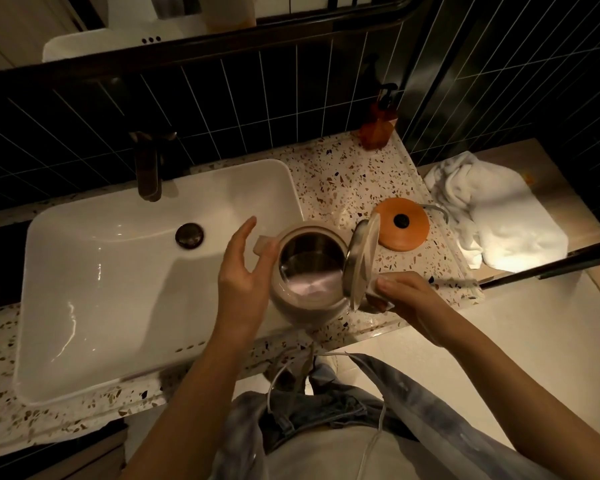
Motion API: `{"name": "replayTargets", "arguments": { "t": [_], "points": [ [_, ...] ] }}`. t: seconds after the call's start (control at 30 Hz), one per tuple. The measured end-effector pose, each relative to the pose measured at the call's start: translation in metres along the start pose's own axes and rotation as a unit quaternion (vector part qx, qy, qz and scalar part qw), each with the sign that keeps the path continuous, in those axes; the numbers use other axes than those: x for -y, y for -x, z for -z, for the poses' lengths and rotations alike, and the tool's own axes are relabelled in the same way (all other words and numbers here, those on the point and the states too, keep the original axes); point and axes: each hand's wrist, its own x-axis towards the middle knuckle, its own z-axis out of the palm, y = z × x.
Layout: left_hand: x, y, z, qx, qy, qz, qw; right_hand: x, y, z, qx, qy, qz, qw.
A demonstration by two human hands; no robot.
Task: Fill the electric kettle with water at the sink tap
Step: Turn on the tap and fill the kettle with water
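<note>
Rounded pale electric kettle (309,299) with a polished steel interior, standing on the speckled terrazzo tabletop (343,174) at the right rim of the glossy white rectangular sink (118,271); its hinged lid (361,258) stands upright, and whether it holds water cannot be told. The right hand (406,292) grips the handle; the left hand (243,268) is spread with fingers apart beside the kettle's wall, contact unclear. A dark metal tap (149,168) rises at the sink's rear against dark glazed tiles with pale grout. Behind the kettle: a round orange disc (402,223), an amber pump bottle (378,123) and a crumpled white towel (499,213).
</note>
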Motion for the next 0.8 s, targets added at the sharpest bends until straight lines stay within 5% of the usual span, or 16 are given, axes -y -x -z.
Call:
{"name": "replayTargets", "arguments": {
  "t": [0.17,0.8],
  "points": [
    [0.018,-0.005,-0.01,0.062,0.113,0.146,0.981,0.001,-0.002,0.003,0.001,0.021,0.005,1.0],
    [0.018,-0.027,0.027,-0.1,0.266,0.209,0.936,0.044,-0.085,-0.024,0.054,-0.006,-0.021,0.998]
  ]
}}
